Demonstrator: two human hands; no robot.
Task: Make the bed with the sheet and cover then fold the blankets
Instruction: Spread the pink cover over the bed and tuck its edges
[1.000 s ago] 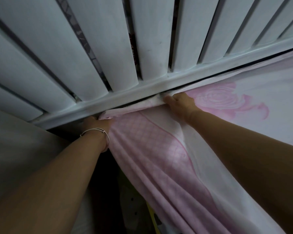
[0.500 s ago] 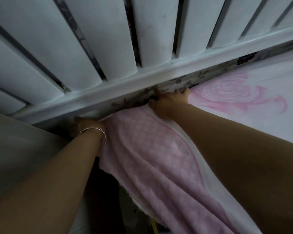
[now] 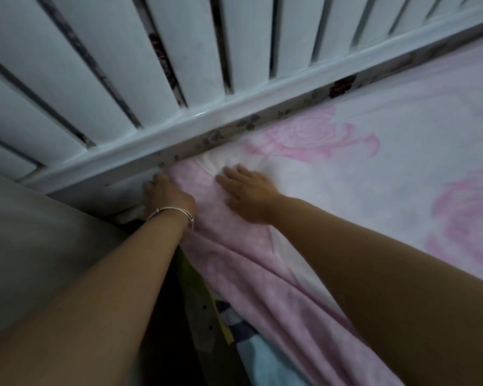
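While both bare arms reach toward the head corner of the bed, the right hand (image 3: pixel 248 195) lies flat on the pink rose-print sheet (image 3: pixel 374 174), its fingers straight and slightly spread, pressing the cloth down near the corner and gripping nothing. The left hand (image 3: pixel 165 196) sits just beside it at the very corner, where the sheet's pink border turns over the edge of the bed; its fingers curl downward at the fabric's edge, but the fingertips are hidden behind the hand and the picture is blurred, so I cannot tell whether it grips the cloth or only pushes against it. A thin metal bangle (image 3: pixel 170 211) circles the left wrist. The sheet covers the top of the bed, with 2 large pink roses visible on its pale ground, and its pink border hangs down the near side in long folds under the right forearm. Along the far edge, a narrow strip of dark floral mattress fabric (image 3: pixel 234 126) shows between the sheet and the white slatted headboard (image 3: pixel 179 65), which runs diagonally across the top of the view. Below the hanging border, a piece of blue, yellow and dark patterned cloth (image 3: pixel 234 330) shows in shadow. A plain beige surface (image 3: pixel 39 246) fills the left side.
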